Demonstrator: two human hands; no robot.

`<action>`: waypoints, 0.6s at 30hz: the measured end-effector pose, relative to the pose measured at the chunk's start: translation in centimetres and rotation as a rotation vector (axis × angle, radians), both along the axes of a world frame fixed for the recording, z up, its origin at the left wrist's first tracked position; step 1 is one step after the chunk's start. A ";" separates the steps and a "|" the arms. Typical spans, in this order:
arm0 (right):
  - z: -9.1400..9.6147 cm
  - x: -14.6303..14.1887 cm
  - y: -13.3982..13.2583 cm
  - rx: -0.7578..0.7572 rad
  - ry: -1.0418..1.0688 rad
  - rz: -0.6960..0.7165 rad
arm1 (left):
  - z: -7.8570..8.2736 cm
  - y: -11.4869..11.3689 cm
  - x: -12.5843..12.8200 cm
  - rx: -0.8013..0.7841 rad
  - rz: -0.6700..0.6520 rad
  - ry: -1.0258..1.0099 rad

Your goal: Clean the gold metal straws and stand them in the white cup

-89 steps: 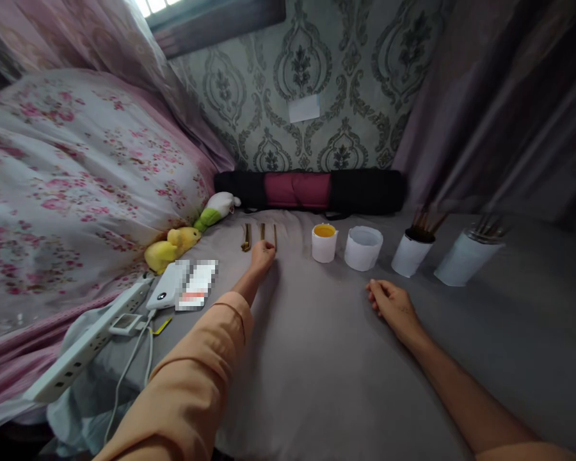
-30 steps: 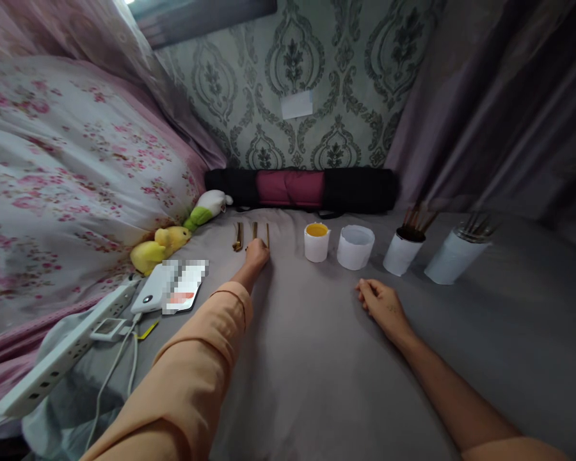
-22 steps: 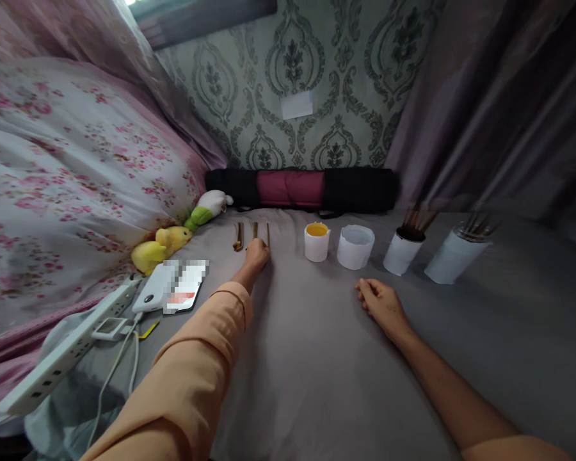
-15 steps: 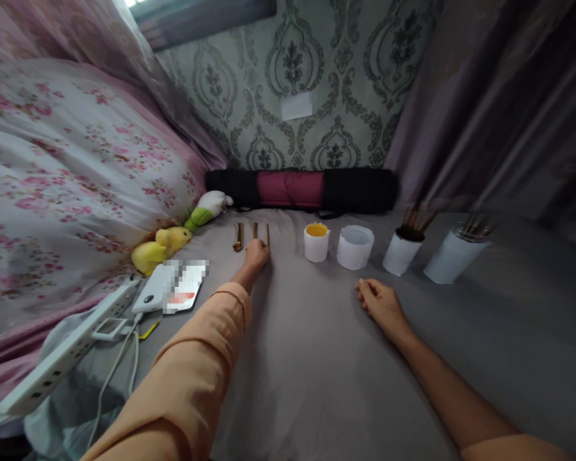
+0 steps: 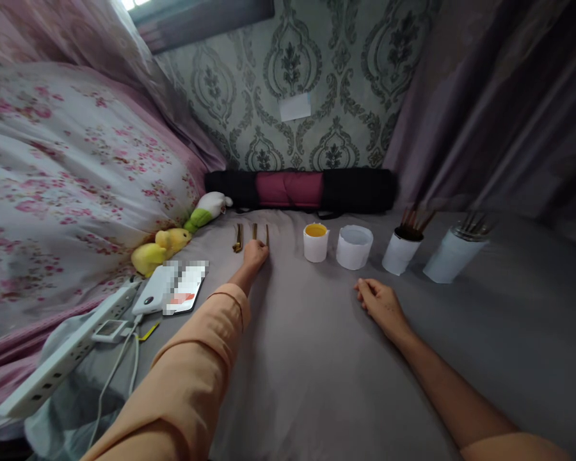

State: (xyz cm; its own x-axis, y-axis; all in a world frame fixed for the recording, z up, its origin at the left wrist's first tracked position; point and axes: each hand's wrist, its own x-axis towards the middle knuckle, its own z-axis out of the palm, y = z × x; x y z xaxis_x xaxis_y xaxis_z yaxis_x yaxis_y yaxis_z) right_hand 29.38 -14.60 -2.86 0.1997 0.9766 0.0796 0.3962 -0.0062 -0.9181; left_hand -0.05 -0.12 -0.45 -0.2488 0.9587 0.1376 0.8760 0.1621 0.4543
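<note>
In the head view, the left hand (image 5: 255, 253) is resting just off the middle, toward 8 o'clock, on a gray sheet (image 5: 307, 358). Its fingers are bending in and the tips are hiding, so I cannot tell if it is holding anything. From this hand, a bundle of sticks (image 5: 239, 238) is lying near at 10 o'clock, a middle bundle (image 5: 255, 230) is poking out at 12 o'clock, and a thin stick (image 5: 267, 234) is lying close at 1 o'clock. A cup with yellow inside (image 5: 315, 248) is standing at 3 o'clock.

The right hand (image 5: 381, 307) is resting at 4 o'clock from the middle. Its fingers are curling loosely, about half closed, and I cannot tell what is inside. From it, a white tub (image 5: 354, 252) is standing at 11 o'clock, a cup of brown sticks (image 5: 400, 255) at 1 o'clock, and a taller cup (image 5: 451, 259) at 2 o'clock.

A black and dark red roll (image 5: 290, 190) is lying at 12 o'clock from the middle.

Compared with three seconds ago, the hands and cups are all showing a little more toward 9 o'clock. They are keeping their places next to each other. The left hand is staying by the middle bundle. Less of the bright window (image 5: 135, 3) is showing at 11 o'clock.
</note>
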 end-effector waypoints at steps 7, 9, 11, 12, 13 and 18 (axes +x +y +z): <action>0.0 0.0 -0.1 -0.005 0.006 0.007 | 0.3 -0.1 0.0 0.013 -0.006 -0.045; 0.0 0.0 -0.1 0.000 0.009 0.011 | 0.3 0.1 0.0 0.018 -0.005 -0.059; 0.0 0.0 -0.1 -0.003 0.005 0.009 | 0.3 0.2 0.0 0.026 -0.007 -0.072; 0.1 -0.1 -0.1 -0.005 0.003 0.006 | 0.3 0.3 0.0 0.030 -0.010 -0.079; 0.1 -0.1 -0.1 -0.004 -0.001 0.002 | 0.2 0.4 -0.1 0.033 -0.014 -0.086; -0.2 0.0 0.1 0.010 -0.021 0.004 | -0.2 0.7 -0.1 0.033 -0.044 -0.104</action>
State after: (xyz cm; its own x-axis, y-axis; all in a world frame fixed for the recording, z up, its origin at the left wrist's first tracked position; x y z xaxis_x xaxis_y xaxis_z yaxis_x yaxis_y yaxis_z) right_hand 29.43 -14.53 -3.08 0.1939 0.9766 0.0931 0.4154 0.0043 -0.9096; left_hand -0.11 0.56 -0.62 -0.2214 0.9644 0.1447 0.8296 0.1083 0.5477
